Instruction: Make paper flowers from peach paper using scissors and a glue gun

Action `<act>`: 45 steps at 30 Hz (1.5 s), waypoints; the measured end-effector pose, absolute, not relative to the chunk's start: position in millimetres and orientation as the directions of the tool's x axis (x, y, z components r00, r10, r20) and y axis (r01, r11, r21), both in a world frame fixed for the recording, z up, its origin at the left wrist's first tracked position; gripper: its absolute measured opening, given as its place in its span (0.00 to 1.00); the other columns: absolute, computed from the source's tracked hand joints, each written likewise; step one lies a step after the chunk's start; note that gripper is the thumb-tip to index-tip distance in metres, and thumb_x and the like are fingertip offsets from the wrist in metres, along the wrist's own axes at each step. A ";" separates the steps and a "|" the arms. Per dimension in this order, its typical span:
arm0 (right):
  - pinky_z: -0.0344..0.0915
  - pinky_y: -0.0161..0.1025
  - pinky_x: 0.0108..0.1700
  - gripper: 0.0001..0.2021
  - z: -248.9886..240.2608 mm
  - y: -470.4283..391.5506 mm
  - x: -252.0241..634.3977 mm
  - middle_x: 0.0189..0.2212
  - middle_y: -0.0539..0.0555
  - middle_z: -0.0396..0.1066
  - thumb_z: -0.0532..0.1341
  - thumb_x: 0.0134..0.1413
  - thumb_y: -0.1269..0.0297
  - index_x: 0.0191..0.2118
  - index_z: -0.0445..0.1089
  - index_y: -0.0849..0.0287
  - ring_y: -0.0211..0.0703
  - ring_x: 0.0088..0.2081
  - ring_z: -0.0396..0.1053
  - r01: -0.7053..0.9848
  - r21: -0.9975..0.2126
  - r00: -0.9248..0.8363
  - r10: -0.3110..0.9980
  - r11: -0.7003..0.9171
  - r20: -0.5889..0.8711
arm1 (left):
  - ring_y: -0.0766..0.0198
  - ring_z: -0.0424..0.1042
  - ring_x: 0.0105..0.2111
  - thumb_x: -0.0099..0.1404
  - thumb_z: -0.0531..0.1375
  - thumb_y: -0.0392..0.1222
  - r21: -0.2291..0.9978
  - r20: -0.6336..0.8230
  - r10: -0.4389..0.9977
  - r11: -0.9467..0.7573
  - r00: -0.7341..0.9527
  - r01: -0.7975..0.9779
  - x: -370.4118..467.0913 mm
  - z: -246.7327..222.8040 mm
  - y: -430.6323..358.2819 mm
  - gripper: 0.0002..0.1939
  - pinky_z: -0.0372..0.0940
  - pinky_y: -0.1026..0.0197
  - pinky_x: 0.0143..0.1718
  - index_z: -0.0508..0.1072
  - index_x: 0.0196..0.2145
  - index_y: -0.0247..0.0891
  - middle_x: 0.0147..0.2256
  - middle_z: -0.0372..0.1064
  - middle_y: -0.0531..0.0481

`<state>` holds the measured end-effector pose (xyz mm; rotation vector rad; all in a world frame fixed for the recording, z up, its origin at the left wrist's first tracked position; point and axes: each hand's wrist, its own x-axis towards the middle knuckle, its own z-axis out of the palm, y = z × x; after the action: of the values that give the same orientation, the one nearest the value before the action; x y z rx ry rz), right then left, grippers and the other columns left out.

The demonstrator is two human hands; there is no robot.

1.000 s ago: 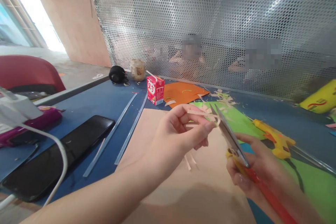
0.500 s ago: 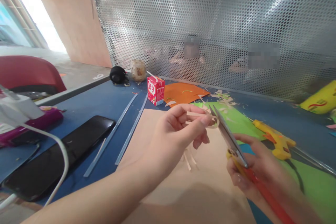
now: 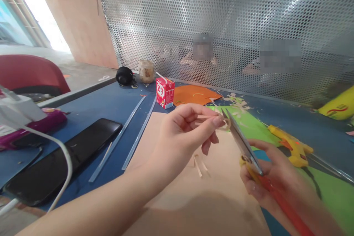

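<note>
My left hand (image 3: pixel 179 136) pinches a thin beige paper strip between thumb and fingertips. The strip's curled end (image 3: pixel 228 124) sticks out to the right, beside the scissor blades. In my right hand (image 3: pixel 284 173) is a pair of scissors (image 3: pixel 245 142) with red and yellow handles. Their blades point up and away, slightly parted at the tips. Whether a blade touches the curl I cannot tell. Beneath both hands lies a large beige sheet (image 3: pixel 221 199), with a few narrow paper strips (image 3: pixel 197 166) on it.
A red drink carton (image 3: pixel 165 93) stands behind the sheet, near orange paper (image 3: pixel 193 94) and paper scraps. To the right are green paper (image 3: pixel 249 127) and a yellow glue gun (image 3: pixel 290 145). Clear glue sticks (image 3: pixel 139 136) and a black phone (image 3: pixel 66 158) lie left.
My left fingers have closed in slightly, so less of the strip shows between them. The scissors stay close beside the curl. The whole view has shifted slightly.
</note>
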<state>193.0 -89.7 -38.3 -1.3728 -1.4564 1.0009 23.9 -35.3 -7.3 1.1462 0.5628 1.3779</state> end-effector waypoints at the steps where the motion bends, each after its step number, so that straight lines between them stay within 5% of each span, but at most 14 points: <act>1: 0.55 0.34 0.18 0.25 -38.4 -89.4 193.2 0.20 0.45 0.59 0.61 0.45 0.49 0.48 0.53 0.48 0.37 0.18 0.57 0.288 -0.956 -0.009 0.998 0.058 0.057 | 0.74 0.63 0.18 0.55 0.61 0.37 0.866 0.300 0.935 -0.185 0.188 -0.465 23.9 -7.4 -35.3 0.04 0.59 0.70 0.16 0.69 0.28 0.35 0.25 0.70 0.52; 27: 0.58 0.35 0.23 0.21 -35.6 -87.8 196.3 0.19 0.45 0.61 0.61 0.47 0.57 0.47 0.53 0.48 0.39 0.20 0.61 0.263 -0.964 -0.047 0.999 0.033 0.021 | 0.67 0.71 0.25 0.57 0.60 0.36 0.848 0.226 0.922 -0.027 0.315 -0.530 26.5 -5.3 -39.3 0.03 0.68 0.68 0.18 0.68 0.29 0.36 0.24 0.68 0.54; 34: 0.59 0.34 0.22 0.21 -34.7 -87.9 195.9 0.20 0.45 0.62 0.61 0.46 0.57 0.46 0.55 0.49 0.38 0.20 0.61 0.249 -0.968 -0.019 1.000 0.011 0.007 | 0.75 0.63 0.15 0.56 0.61 0.38 0.905 0.175 0.922 -0.012 0.346 -0.425 25.1 -6.4 -39.6 0.07 0.61 0.71 0.13 0.65 0.31 0.34 0.23 0.67 0.54; 45: 0.59 0.33 0.22 0.20 -31.4 -89.6 192.6 0.19 0.44 0.61 0.61 0.44 0.61 0.45 0.56 0.46 0.37 0.19 0.61 0.247 -0.968 0.026 0.999 -0.038 -0.033 | 0.75 0.63 0.17 0.57 0.60 0.39 0.934 0.140 0.927 -0.008 0.347 -0.357 26.5 -7.4 -40.0 0.06 0.58 0.71 0.18 0.66 0.29 0.36 0.20 0.65 0.56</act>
<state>192.6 -89.6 -31.4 -1.4286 -1.3577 1.0906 26.5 -40.0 -7.4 1.1532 0.6406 1.1314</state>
